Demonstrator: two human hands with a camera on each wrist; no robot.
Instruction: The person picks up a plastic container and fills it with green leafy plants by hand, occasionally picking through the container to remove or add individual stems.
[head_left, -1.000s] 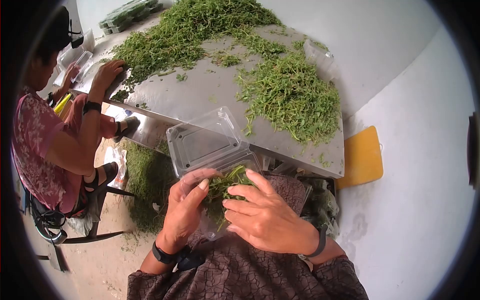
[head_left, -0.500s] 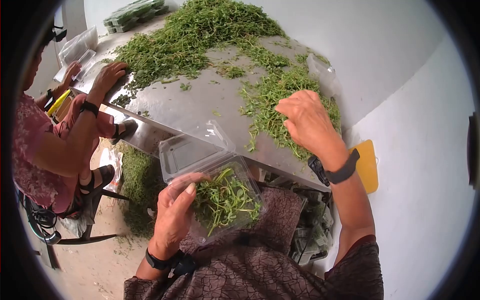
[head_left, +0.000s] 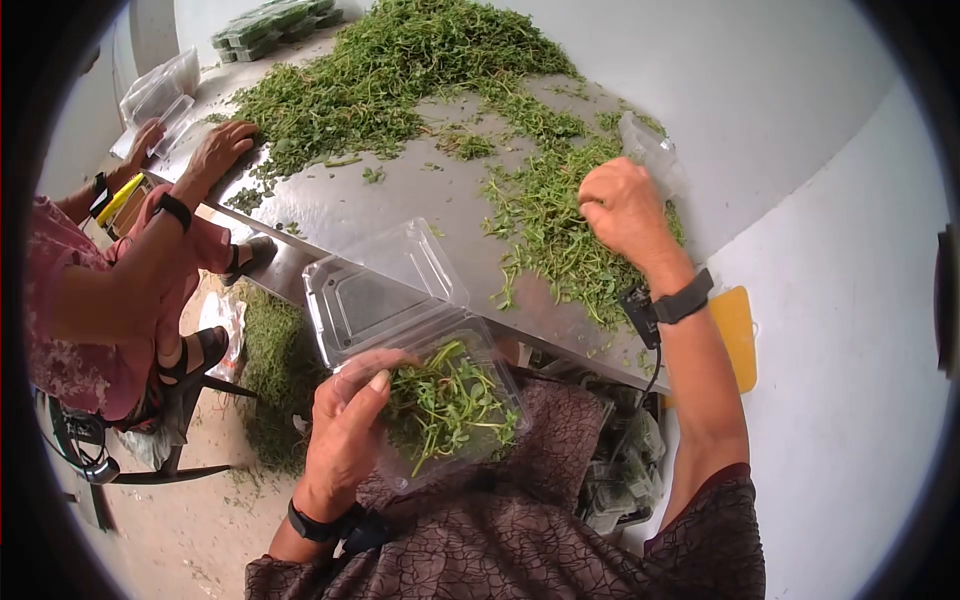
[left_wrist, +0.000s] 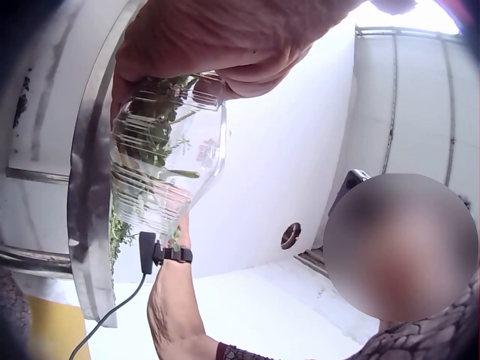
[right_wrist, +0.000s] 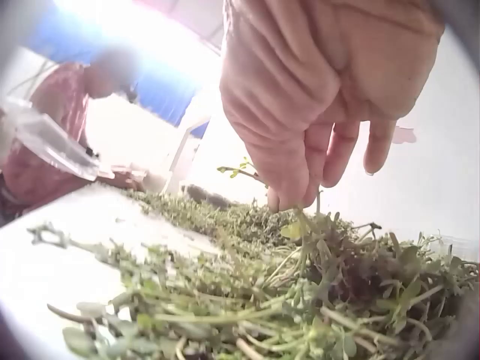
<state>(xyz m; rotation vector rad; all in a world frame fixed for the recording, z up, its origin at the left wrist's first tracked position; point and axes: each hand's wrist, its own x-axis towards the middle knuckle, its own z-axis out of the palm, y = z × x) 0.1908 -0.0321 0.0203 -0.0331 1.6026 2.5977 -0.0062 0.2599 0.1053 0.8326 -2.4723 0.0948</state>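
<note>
My left hand (head_left: 345, 415) grips the near left side of a hinged clear plastic clamshell box (head_left: 385, 290), its lid tipped back toward the table. Leafy green stems (head_left: 450, 405) lie loosely in its base. In the left wrist view the ribbed wall of the box (left_wrist: 142, 195) shows below the palm. Over the smaller heap of greens (head_left: 545, 235) at the table's right is my right hand (head_left: 625, 205). Its thumb and fingertips pinch a leafy sprig (right_wrist: 244, 172) just above that heap in the right wrist view, the other fingers hanging down.
A larger heap of greens (head_left: 430, 70) covers the metal table's far part. Packed boxes (head_left: 270, 30) stand behind it. At the left another person's hand (head_left: 225, 145) rests by the heap. A yellow board (head_left: 737, 335) is beside the right wall; filled boxes (head_left: 630, 455) sit below the table.
My right hand has left the box and gone up and right to the smaller heap, where it has shifted slightly further right. My left hand keeps its grip; the greens inside are now uncovered.
</note>
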